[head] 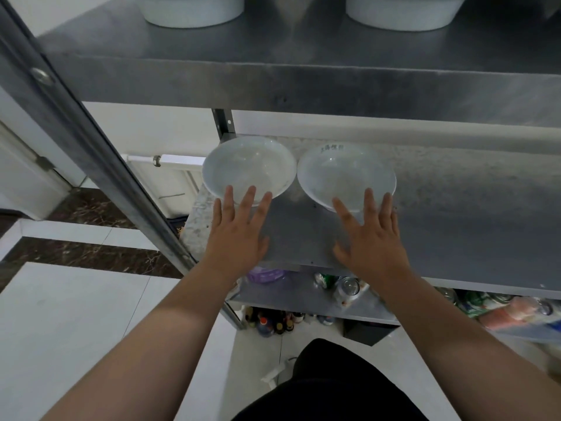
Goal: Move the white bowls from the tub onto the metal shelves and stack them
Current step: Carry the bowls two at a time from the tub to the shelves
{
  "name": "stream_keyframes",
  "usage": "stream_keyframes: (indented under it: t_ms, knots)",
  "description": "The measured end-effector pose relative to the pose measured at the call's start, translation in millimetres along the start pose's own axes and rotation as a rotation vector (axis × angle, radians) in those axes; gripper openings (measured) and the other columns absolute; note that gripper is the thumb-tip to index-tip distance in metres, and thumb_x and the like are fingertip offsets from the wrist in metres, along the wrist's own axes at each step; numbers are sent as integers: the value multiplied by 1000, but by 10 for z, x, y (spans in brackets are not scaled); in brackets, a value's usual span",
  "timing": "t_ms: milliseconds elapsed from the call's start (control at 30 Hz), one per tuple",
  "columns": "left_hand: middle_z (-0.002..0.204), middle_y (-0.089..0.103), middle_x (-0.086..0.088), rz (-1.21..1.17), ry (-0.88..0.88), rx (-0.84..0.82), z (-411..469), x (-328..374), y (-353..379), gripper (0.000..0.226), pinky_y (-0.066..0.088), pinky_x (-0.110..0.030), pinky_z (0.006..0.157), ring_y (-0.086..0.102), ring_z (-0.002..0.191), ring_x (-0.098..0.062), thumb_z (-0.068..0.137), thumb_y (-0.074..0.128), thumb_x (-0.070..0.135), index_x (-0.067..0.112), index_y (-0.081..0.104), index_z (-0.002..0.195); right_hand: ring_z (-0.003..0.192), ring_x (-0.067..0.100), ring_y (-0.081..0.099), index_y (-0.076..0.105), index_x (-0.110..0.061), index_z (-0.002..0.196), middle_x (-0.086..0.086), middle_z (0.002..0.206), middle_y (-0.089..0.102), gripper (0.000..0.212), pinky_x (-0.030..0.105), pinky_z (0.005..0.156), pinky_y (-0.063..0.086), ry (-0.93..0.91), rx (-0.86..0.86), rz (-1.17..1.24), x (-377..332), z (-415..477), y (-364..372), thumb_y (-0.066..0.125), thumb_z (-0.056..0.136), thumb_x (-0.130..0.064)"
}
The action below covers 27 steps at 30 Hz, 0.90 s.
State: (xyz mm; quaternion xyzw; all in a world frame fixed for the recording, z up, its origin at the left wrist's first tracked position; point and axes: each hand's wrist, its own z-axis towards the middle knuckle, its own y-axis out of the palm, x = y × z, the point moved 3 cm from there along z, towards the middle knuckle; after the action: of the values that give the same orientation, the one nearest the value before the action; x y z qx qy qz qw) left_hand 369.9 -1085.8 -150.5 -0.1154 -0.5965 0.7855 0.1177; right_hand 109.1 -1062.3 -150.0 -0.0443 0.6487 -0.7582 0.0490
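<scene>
Steel rack fills the centre and right of the frame. Middle shelf (455, 226) is grey, dull and scuffed; upper shelf (303, 59) overhangs it. Floor tiles (60, 314) at lower left are white, crossed by dark marble bands. White wall behind.

Two white bowls sit upright, side by side, at the left end of the middle shelf, unstacked, rims just apart. Left bowl (249, 165) is shallow and glossy. Right bowl (346, 174) carries small dark characters near its far rim.

Left hand (236, 235) and right hand (376, 241) lie flat, fingers (251, 199) straight, spread, released, grasping nothing. Fingertips overlap each bowl's near rim; contact cannot be told.

White vessels (191, 10) stand on the upper shelf at the top edge, contents hidden. Lower shelf (288, 296) holds a green can (326, 281), a glass jar (349, 287) and a purple bag (265, 275). Dark bottles (270, 323) stand below.
</scene>
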Motion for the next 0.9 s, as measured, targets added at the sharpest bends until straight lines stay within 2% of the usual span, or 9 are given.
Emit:
stream_keyframes:
  t_ms: [167, 333, 533, 633, 800, 900]
  knots:
    - [163, 9, -10, -5, 10, -55, 311, -175, 113, 91, 10, -59, 117, -1, 147, -48, 85, 59, 46, 26, 6, 157, 141, 56, -15, -15, -42, 150, 25, 158, -16, 97, 60, 117, 6, 13, -40, -8, -48, 425, 45, 55, 86, -55]
    - [163, 6, -10, 38, 6, -77, 688, -363, 210, 93, 4, -57, 117, -3, 147, -47, 86, 59, 43, 27, -1, 155, 140, 56, -15, -15, -42, 150, 24, 159, -15, 96, 59, 118, 6, 11, -50, -6, -37, 829, 98, 56, 86, -51]
    - [162, 9, -15, 111, 30, -145, 1068, -554, 364, 100, 12, -61, 117, 4, 147, -46, 79, 49, 53, 29, -13, 153, 141, 55, -15, -15, -43, 149, 24, 159, -14, 94, 59, 118, 5, 27, -85, -13, -40, 1159, 128, 54, 86, -52]
    - [163, 8, -12, 95, 3, -150, 1112, -560, 334, 99, 12, -60, 118, 3, 148, -44, 80, 53, 50, 31, -11, 154, 141, 54, -17, -15, -43, 149, 23, 159, -16, 94, 59, 118, 3, 23, -80, 7, -58, 1216, 120, 54, 87, -48]
    - [164, 5, -11, 72, -79, -42, 894, -470, 247, 90, 10, -59, 118, 2, 147, -46, 86, 55, 45, 31, 0, 156, 142, 51, -19, -17, -42, 150, 22, 157, -23, 94, 58, 118, 1, 19, -39, 23, -84, 1061, 175, 52, 86, -44]
    - [164, -4, -9, 67, -99, -108, 862, -488, 291, 93, 9, -61, 118, -3, 148, -44, 86, 56, 48, 32, -5, 155, 142, 51, -19, -17, -41, 150, 23, 156, -25, 94, 58, 119, 2, 27, -50, 41, -107, 1035, 186, 52, 86, -42]
